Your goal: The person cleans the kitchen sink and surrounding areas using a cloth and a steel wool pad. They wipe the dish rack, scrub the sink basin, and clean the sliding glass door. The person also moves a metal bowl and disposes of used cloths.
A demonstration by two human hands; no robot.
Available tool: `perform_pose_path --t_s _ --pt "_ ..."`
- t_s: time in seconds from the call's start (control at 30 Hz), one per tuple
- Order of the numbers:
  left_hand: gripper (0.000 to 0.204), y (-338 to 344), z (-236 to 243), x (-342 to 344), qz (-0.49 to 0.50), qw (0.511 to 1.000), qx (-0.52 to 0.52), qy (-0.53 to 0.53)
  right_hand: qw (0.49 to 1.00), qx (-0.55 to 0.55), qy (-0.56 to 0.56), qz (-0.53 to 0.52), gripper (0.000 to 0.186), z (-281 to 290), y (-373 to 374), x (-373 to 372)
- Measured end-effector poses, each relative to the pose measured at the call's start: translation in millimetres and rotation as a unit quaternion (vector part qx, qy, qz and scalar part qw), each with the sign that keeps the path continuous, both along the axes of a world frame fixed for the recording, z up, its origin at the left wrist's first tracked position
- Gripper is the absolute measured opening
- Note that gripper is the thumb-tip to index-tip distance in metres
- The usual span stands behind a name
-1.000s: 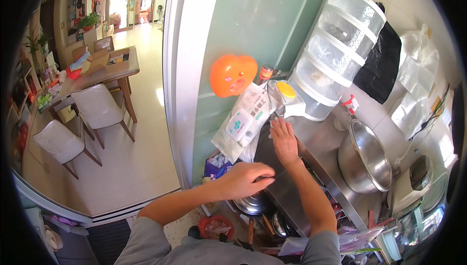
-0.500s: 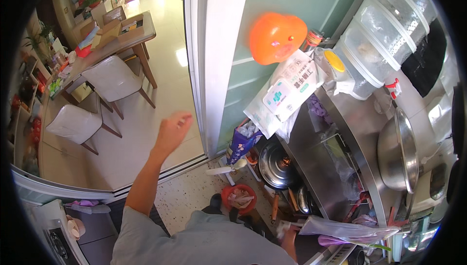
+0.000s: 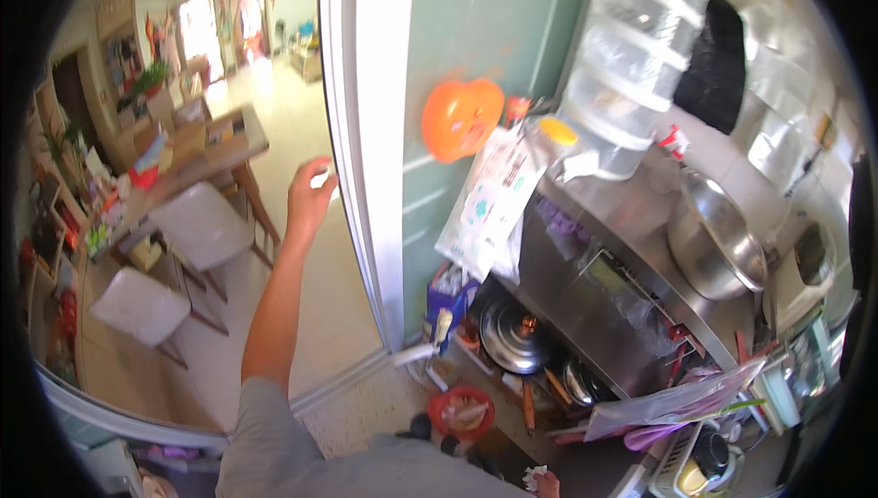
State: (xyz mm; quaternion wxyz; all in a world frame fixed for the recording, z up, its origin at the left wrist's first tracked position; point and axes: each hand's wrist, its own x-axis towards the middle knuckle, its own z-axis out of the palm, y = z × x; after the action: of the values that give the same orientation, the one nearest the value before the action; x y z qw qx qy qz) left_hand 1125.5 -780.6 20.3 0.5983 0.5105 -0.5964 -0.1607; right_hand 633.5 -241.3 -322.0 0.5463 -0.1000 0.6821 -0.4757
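Since the earlier frame, left hand (image 3: 309, 194) has risen further and closed in on the white door frame (image 3: 366, 132), fingers now curled about a small white object (image 3: 322, 178) pinched at the fingertips; right hand has dropped out of view entirely, state not observable.

Small white object: sits in the left grip, held up in the air just beside the door frame edge, over the pale floor (image 3: 320, 333) of the next room; too small and blurred to identify. Judged light, given the fingertip pinch; possibly soft or crumpled; a pinch across its middle looks adequate, a loose hold could let it slip.

Left forearm extends upward from a grey sleeve (image 3: 274, 443) at the lower edge.

Surroundings, outward: green wall panel (image 3: 476, 32) right of the frame; orange round plastic item (image 3: 462, 118) hanging on it; printed white plastic bags (image 3: 485, 201) hanging below; tall stack of clear plastic containers (image 3: 640, 59) on the steel tabletop (image 3: 631, 214); large steel bowl (image 3: 718, 237) further right; pot lid (image 3: 514, 335) and cookware on the lower shelf; red container (image 3: 462, 409) on the floor near the feet.

Beyond the doorway: wooden dining table (image 3: 197, 155) with clutter, two pale chairs (image 3: 201, 233).

Obstructions: door frame stands directly beside the raised hand; hanging bags and the orange item crowd the wall to the right.
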Motion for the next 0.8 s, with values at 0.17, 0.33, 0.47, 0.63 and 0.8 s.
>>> perform_pose_path --t_s 0.17,0.33,0.47,0.63,0.8 --pt "0.044 -1 25 32 0.042 0.996 -0.003 -0.082 0.996 -0.041 -0.044 0.068 0.016 -44 -37 18" --pt "0.054 -26 78 -10 -0.029 0.999 0.027 -0.011 0.938 -0.255 0.233 0.015 0.010 -254 80 -5" --pt "0.064 -28 79 46 0.029 0.998 0.052 -0.026 0.998 0.010 0.053 0.028 0.016 -156 88 49" --pt "0.064 -121 98 27 -0.041 0.996 0.079 -0.004 0.993 0.061 0.100 -0.026 0.023 -128 133 84" --pt "0.059 -199 54 52 -0.443 0.842 -0.176 0.255 0.931 0.205 0.295 0.057 0.030 -140 175 144"
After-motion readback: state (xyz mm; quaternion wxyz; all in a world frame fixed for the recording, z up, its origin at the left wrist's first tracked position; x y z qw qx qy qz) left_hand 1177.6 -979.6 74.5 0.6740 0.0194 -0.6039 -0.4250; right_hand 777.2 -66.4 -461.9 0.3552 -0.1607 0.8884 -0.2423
